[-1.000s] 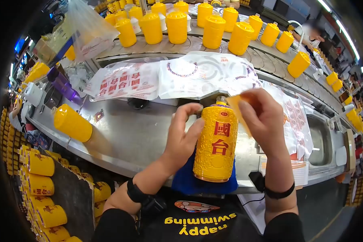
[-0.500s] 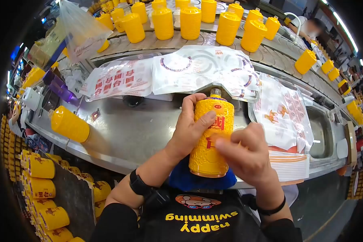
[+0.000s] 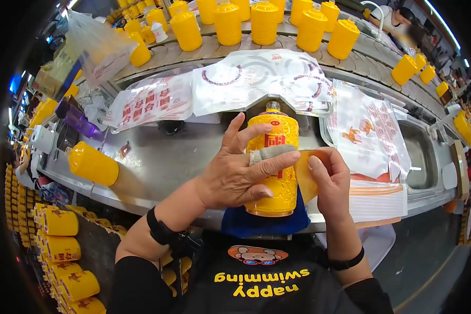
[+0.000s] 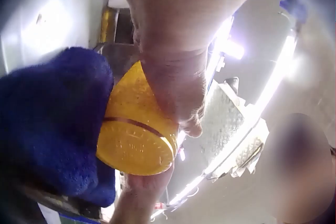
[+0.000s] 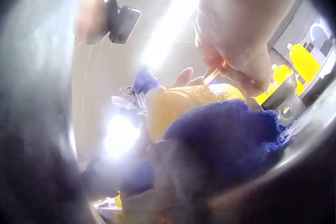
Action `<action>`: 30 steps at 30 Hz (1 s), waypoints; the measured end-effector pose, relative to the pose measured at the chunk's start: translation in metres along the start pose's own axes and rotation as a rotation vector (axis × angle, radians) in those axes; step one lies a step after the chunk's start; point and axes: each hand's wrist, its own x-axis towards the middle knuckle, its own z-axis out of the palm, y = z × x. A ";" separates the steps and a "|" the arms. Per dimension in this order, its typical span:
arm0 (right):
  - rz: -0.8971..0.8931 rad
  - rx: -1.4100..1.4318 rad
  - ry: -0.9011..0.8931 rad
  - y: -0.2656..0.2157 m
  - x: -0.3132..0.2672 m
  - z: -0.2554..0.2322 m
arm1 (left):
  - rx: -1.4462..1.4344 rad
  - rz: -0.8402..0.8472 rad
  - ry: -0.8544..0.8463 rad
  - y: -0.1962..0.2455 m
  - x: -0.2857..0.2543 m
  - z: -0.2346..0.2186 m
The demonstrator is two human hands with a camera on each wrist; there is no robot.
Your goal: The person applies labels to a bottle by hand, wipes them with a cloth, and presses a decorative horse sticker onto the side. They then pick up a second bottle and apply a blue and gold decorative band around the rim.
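A yellow embossed bottle (image 3: 273,201) with red characters lies on a blue cloth (image 3: 235,222), its clear neck pointing away. Across its front the left hand (image 3: 240,167) rests with fingers spread, one finger wearing a pale cover. At the bottle's right side the right hand (image 3: 331,180) pinches a thin orange-yellow piece (image 3: 306,180) between thumb and fingers. In the left wrist view the bottle's base (image 4: 136,148) shows beside the blue cloth (image 4: 52,124). The right wrist view has the right hand (image 5: 236,50) above the bottle (image 5: 178,106).
Another yellow bottle (image 3: 93,163) lies at the left on the metal table (image 3: 157,172). Printed sheets (image 3: 256,78) lie beyond the hands, more sheets (image 3: 369,136) to the right near a sink (image 3: 421,157). Several yellow bottles (image 3: 264,23) stand on the conveyor behind.
The left hand has gone from gripping the bottle's upper left side to lying spread across its front. The right hand has moved off the characters to the right edge, its orange-yellow piece now plainly visible.
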 end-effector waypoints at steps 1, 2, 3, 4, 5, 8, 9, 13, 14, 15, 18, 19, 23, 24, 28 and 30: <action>-0.015 -0.034 -0.007 0.000 0.000 -0.002 | -0.001 0.008 0.004 0.002 -0.002 -0.001; -0.033 -0.069 -0.016 -0.001 0.000 -0.004 | 0.000 0.017 0.011 0.004 -0.004 -0.001; -0.051 -0.103 -0.026 -0.001 0.001 -0.005 | 0.002 0.024 0.017 0.008 -0.008 -0.001; -0.068 -0.117 -0.038 -0.005 0.001 -0.004 | -0.015 0.002 0.032 0.013 -0.012 0.001; -0.083 -0.131 -0.051 -0.013 0.001 -0.003 | -0.032 -0.022 0.047 0.021 -0.018 0.004; -0.143 -0.260 -0.239 -0.041 0.008 -0.001 | -0.104 -0.086 0.135 0.042 -0.041 0.015; -0.149 -0.322 -0.358 -0.056 0.014 0.004 | -0.095 -0.118 0.173 0.046 -0.050 0.023; -0.555 -0.726 -0.265 -0.058 0.063 0.027 | -0.045 -0.244 0.284 0.047 -0.058 0.042; -0.710 -0.785 -0.150 -0.056 0.069 0.030 | -0.055 -0.314 0.293 0.047 -0.056 0.041; -0.693 -0.694 -0.259 -0.059 0.063 0.034 | 0.032 -0.327 0.195 0.048 -0.054 0.038; -0.579 -0.684 -0.299 -0.055 0.047 0.027 | -0.212 -0.439 0.207 0.050 -0.039 0.039; -0.535 -0.700 -0.200 -0.050 0.049 0.012 | -0.337 -0.486 0.166 0.052 -0.036 0.041; -0.532 -1.044 0.088 -0.044 0.066 -0.094 | -0.713 -0.493 0.251 0.046 -0.045 0.054; -0.705 -1.195 0.111 -0.029 0.084 -0.144 | -0.719 -0.484 0.258 0.046 -0.044 0.055; 0.050 -1.549 0.283 -0.017 0.132 -0.289 | -0.733 -0.491 0.249 0.045 -0.047 0.054; 0.391 -1.679 0.259 -0.004 0.162 -0.336 | -0.808 -0.522 0.261 0.047 -0.047 0.055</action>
